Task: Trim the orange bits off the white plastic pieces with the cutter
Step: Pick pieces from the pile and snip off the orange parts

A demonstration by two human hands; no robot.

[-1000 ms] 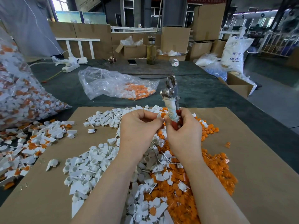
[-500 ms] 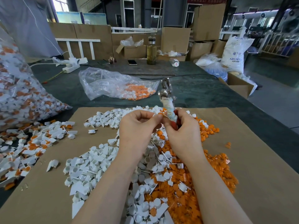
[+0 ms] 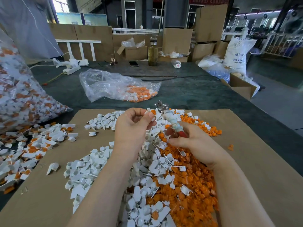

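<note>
Seen from the head camera: the left hand (image 3: pixel 133 126) pinches a small white piece (image 3: pixel 151 113) with an orange bit attached, above the heap (image 3: pixel 152 163) on the cardboard sheet (image 3: pixel 255 161). The right hand (image 3: pixel 191 141) curls around the wrapped handle of the cutter (image 3: pixel 170 119), its metal head beside the piece. The piece looks light, stiff and easily dropped — best pinched by its white body, orange end clear. A second earlier the cutter stood upright between touching hands — now it tilts left, lower, the hands apart.
</note>
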